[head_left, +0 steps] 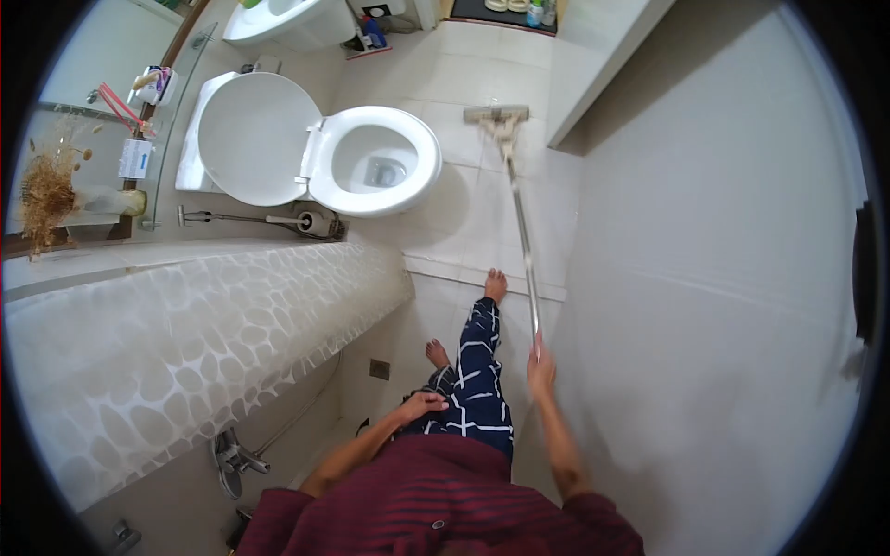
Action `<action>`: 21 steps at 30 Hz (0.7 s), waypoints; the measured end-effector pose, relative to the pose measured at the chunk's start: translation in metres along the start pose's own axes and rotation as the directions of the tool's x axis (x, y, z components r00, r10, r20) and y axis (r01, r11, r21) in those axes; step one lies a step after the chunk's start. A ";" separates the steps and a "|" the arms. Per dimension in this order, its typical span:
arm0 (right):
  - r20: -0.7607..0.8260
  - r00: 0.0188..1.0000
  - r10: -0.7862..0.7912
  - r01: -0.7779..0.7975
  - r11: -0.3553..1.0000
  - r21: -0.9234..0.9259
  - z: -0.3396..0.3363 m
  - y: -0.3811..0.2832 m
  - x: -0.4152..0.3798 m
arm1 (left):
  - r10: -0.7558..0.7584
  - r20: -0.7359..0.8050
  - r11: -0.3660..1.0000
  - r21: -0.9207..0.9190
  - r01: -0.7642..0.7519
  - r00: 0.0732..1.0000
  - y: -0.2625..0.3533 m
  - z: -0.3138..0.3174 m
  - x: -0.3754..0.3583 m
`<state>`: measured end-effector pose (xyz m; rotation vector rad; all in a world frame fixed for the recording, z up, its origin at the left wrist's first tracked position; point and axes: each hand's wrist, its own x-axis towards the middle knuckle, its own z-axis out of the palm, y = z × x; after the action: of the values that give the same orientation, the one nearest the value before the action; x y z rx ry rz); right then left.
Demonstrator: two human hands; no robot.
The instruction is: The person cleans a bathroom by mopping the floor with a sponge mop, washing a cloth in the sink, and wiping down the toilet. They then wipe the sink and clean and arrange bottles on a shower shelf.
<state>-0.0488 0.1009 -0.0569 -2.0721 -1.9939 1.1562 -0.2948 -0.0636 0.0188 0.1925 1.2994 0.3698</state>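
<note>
My right hand (540, 371) is wrapped round the upper end of a long metal mop handle (522, 218). The handle slants away from me to a flat sponge mop head (498, 114), which rests on the tiles beyond the toilet bowl, near the white door. Over my dark checked trousers (480, 380), at thigh height, is my left hand (423, 408). Its fingers are curled together, and whatever they may hold is hidden.
A toilet (375, 162) with its lid up stands left of the mop. A low ledge (436, 269) crosses the floor by my forward foot. The shower curtain (213, 324) hangs at left, the wall (705, 324) rises at right, and a white door (598, 65) juts in.
</note>
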 end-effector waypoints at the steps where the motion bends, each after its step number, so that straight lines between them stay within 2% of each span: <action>1: 0.110 0.994 0.018 -0.004 0.992 -0.129 -0.010 -0.041 0.067 | -0.002 0.033 0.993 -0.114 0.006 0.999 -0.016 -0.004 0.006; 2: 0.001 0.987 -0.162 0.161 0.985 -0.059 -0.005 -0.061 0.133 | -0.031 0.019 0.991 -0.129 0.034 0.999 -0.024 0.000 -0.001; 3: -0.043 0.966 -0.255 0.253 0.966 -0.051 -0.003 -0.086 0.200 | -0.061 0.007 0.987 -0.146 0.061 0.998 -0.028 0.004 -0.008; 4: -0.096 0.925 -0.368 0.357 0.927 -0.115 0.005 -0.104 0.267 | -0.090 0.000 0.982 -0.164 0.089 0.996 -0.027 0.006 -0.012; 5: 0.028 0.957 -0.288 0.286 0.957 0.043 0.005 -0.129 0.327 | -0.121 -0.005 0.966 -0.229 0.116 0.993 -0.023 0.006 -0.015; 6: 0.200 0.975 -0.101 0.025 0.937 0.350 -0.024 -0.189 0.338 | -0.154 -0.004 0.944 -0.296 0.146 0.988 -0.022 0.011 -0.019; 7: 0.272 0.962 -0.030 -0.117 0.853 0.509 -0.021 -0.213 0.358 | -0.187 0.002 0.913 -0.368 0.175 0.982 -0.024 0.018 -0.021; 9: 0.293 0.956 -0.018 -0.104 0.913 0.394 -0.017 -0.248 0.350 | -0.192 -0.053 0.929 -0.330 0.164 0.980 -0.039 0.022 -0.018; 11: 0.171 0.977 -0.124 0.095 0.981 0.169 0.040 -0.209 0.346 | -0.130 -0.084 0.948 -0.301 0.099 0.988 -0.037 0.023 -0.025; 12: 0.136 0.975 -0.176 0.156 0.977 0.145 0.048 -0.187 0.314 | -0.011 -0.143 0.970 -0.243 -0.024 0.990 -0.057 0.017 -0.019; 13: 0.101 0.969 -0.227 0.215 0.970 0.118 0.055 -0.166 0.280 | -0.027 -0.120 0.973 -0.233 -0.001 0.992 -0.058 0.017 -0.025; 14: -0.001 0.942 -0.335 0.335 0.942 0.004 0.053 -0.134 0.218 | -0.037 -0.102 0.976 -0.215 0.014 0.994 -0.047 0.008 -0.028; 15: -0.005 0.942 -0.337 0.336 0.939 0.077 0.053 -0.090 0.157 | -0.042 -0.092 0.986 -0.167 0.026 0.995 -0.043 0.004 -0.029; 16: 0.068 0.977 -0.204 0.200 0.978 0.056 0.036 -0.060 0.084 | -0.044 -0.083 0.993 -0.115 0.034 0.996 -0.039 0.001 -0.029; 17: 0.207 0.978 0.020 -0.002 0.996 -0.086 0.003 -0.049 0.005 | -0.112 -0.001 0.981 -0.160 0.110 0.994 -0.034 -0.004 -0.030; 19: 0.052 0.985 -0.164 0.160 0.984 0.074 -0.019 0.026 -0.150 | -0.056 0.039 0.993 -0.101 0.060 0.998 -0.038 -0.008 -0.026; 21: 0.017 0.990 -0.143 0.142 0.987 0.077 -0.041 0.057 -0.276 | -0.038 0.072 0.998 -0.039 0.041 0.997 -0.044 -0.009 -0.022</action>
<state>0.0505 -0.1318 0.0739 -1.8556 -2.0360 1.2128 -0.3012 -0.1128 0.0209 0.1439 1.2231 0.3522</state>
